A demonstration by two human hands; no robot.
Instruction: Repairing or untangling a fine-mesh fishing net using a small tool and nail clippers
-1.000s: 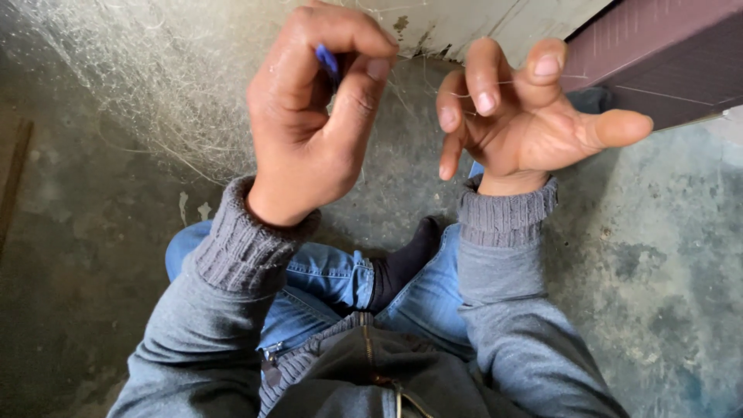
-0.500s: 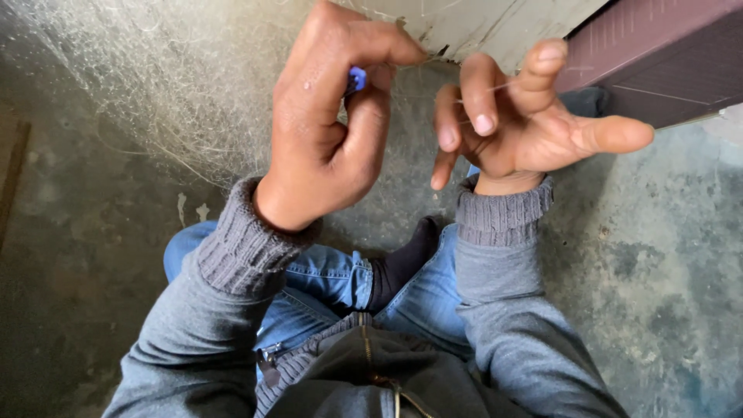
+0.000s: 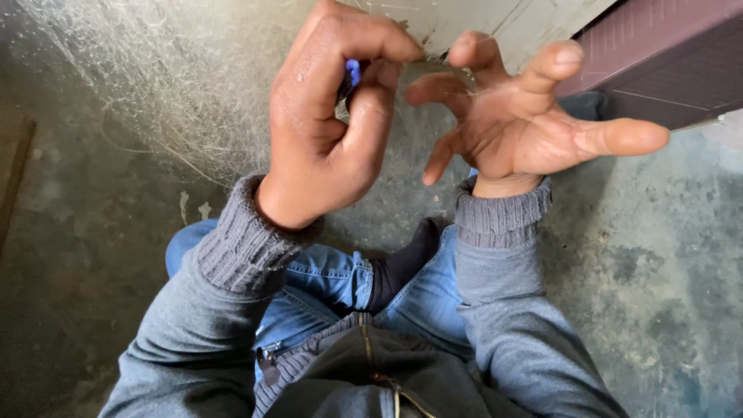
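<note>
While the left hand point(image 3: 329, 147) pinches a small blue tool point(image 3: 353, 73) between thumb and fingers, the right hand point(image 3: 526, 124) is spread, grasping nothing. A thin thread point(image 3: 457, 66) crosses its fingertips, apparently tensioned for the tool.

L hand point(image 3: 329, 139) closed in toward R hand point(image 3: 526, 124).

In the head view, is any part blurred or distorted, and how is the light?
Head view: soft, even light with no hard shadows or glare. The left hand and right hand are fairly sharp; the small blue object is mostly hidden. The wide lens stretches the sleeves near the lower edge, and the concrete floor looks slightly soft.
</note>
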